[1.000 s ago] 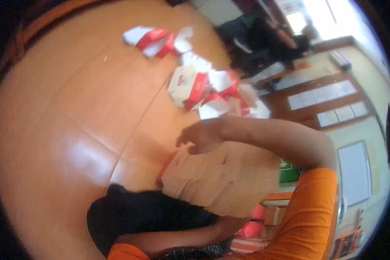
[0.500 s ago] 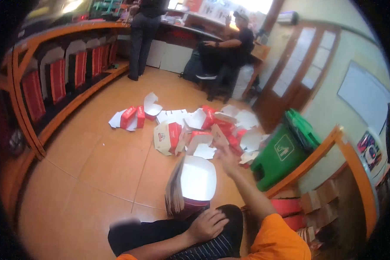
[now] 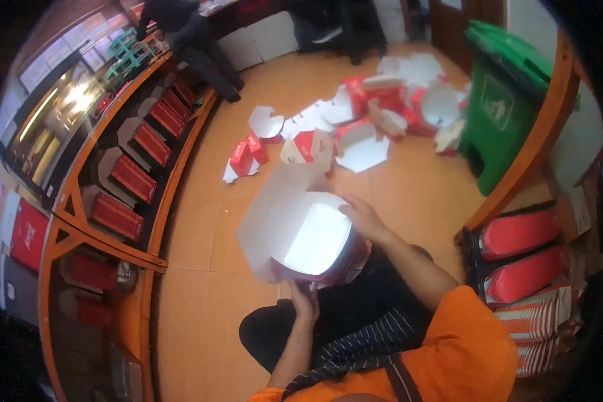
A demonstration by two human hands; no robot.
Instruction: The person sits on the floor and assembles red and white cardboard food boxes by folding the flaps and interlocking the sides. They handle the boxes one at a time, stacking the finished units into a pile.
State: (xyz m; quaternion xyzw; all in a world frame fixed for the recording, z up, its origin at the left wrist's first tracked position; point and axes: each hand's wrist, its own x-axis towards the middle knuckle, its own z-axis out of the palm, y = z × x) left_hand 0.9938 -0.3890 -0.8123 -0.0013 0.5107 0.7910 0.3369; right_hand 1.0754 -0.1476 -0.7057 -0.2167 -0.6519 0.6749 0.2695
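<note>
Spreading under everything, an orange-tan floor [image 3: 201, 295] runs out from the person's folded dark-clothed legs [image 3: 275, 331]. Along the left stands a wooden shelf unit [image 3: 110, 242] bearing upright rows of red cartons [image 3: 134, 175] with pale flaps. Farther ahead on the floor lies a loose scatter of cartons [image 3: 363, 151], red and cream outside and white inside, some standing open and others tipped or overlapping; near its right end is a green bin [image 3: 499, 110].

Closest of all, just above the lap and between the two hands, is an open carton [image 3: 318, 236]. Its broadest part is a greyish-white flap [image 3: 269, 218] that fans up and to the left, its edge softened by blur. Next comes the bright white hollow, smooth, with rounded corners and a glare that washes out detail. Smaller is the outer wall [image 3: 355, 264], a dark red strip showing below the rim at the lower right, partly in shadow.

The right hand [image 3: 363, 216] grips the carton's upper right rim, thumb near the white inside. The left hand [image 3: 303, 299] reaches beneath the lower edge; its fingers are partly hidden, so how tightly they close cannot be told.
</note>
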